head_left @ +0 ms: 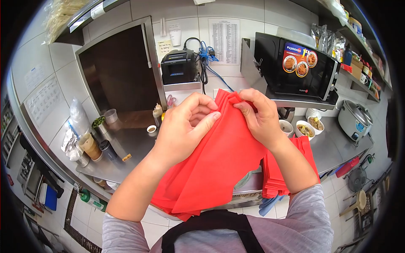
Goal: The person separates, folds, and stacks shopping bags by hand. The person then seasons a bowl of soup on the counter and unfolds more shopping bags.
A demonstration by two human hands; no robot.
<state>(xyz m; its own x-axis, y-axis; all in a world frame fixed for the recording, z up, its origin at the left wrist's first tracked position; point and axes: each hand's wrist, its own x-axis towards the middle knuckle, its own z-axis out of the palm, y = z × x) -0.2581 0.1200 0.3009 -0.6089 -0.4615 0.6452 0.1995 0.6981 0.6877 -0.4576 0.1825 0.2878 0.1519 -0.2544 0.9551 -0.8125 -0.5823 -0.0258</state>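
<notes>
Frame centre: right hand (262, 117) pinches top of red fabric (225, 152); left hand (185, 124) touches it, cannot tell if gripping.

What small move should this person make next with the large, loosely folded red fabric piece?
Perhaps the right hand should gently tug the red fabric piece outward: its layers look bunched at the top edge, where that hand's fingers pinch it, and the left hand is at the opposite side, seemingly placed to steady it.
</notes>
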